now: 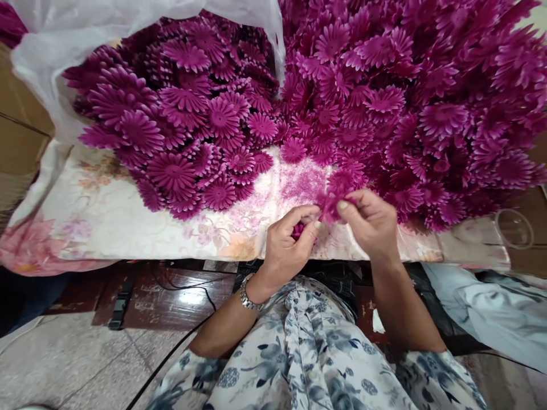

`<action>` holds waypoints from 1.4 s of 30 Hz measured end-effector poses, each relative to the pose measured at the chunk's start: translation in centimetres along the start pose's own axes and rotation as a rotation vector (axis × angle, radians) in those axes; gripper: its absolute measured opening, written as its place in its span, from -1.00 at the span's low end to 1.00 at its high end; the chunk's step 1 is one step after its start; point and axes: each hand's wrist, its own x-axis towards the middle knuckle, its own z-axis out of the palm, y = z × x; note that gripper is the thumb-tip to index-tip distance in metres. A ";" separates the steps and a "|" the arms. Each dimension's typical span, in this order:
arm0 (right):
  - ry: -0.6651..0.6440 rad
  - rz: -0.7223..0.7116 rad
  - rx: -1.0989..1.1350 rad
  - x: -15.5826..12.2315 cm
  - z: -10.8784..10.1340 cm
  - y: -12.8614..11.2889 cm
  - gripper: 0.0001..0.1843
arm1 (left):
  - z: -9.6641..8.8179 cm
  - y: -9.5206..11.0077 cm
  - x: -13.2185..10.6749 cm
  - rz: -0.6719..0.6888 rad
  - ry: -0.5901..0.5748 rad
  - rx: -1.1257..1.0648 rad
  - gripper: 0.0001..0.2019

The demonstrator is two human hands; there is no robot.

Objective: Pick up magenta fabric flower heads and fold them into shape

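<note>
Just over the table's front edge, my left hand (285, 245) is curled around magenta artificial flower petals (298, 230), which peek out between thumb and fingers. How many layers it holds I cannot tell. My right hand (374, 225) pinches a magenta artificial flower (331, 204) between thumb and forefinger; motion blurs it. The two hands are close together, with the blurred petals between them. Beyond them, a big heap of frilly magenta flowers (350, 136) spreads to the right. Stacked magenta flower heads (173, 173) spill toward me on the left.
A white plastic bag (38, 68) surrounds the left pile. The table wears a floral cloth (106, 216) dusted with magenta specks. At the right edge lies a clear round plastic piece (514, 229). A black cable (171, 356) runs below, left of my lap. Cardboard (19, 136) stands far left.
</note>
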 end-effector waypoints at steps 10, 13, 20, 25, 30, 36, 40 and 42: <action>0.134 -0.270 -0.510 0.1 -0.9 0.3 -0.65 | -0.1 -0.7 0.7 -0.420 0.085 -0.564 -0.74; -0.073 -0.173 -0.267 -2.3 0.9 -0.4 -0.66 | 0.7 -0.7 0.9 -0.349 0.131 -0.537 -0.77; -0.050 0.016 -0.013 -3.5 2.4 0.8 -0.70 | 1.6 -0.8 0.2 -0.326 -0.006 -0.593 -0.67; -0.024 -0.287 -0.350 -4.0 1.2 0.1 -0.69 | 1.7 -0.3 0.3 -0.615 -0.067 -0.876 -0.72; 0.241 -0.454 -0.808 -4.9 -5.7 0.2 -0.51 | 1.3 0.0 0.4 -0.603 0.094 -0.795 -0.77; 0.523 -0.107 -1.316 -5.8 -18.0 2.6 -0.53 | 0.9 0.1 0.4 -0.569 0.126 -0.712 -0.81; 0.214 0.067 -1.219 -5.2 -21.2 4.1 -0.66 | 1.3 0.3 0.5 -0.586 0.087 -0.710 -0.78; 0.073 0.157 -1.191 -4.7 -21.6 4.5 -0.74 | 1.6 0.3 0.6 -0.603 0.069 -0.720 -0.76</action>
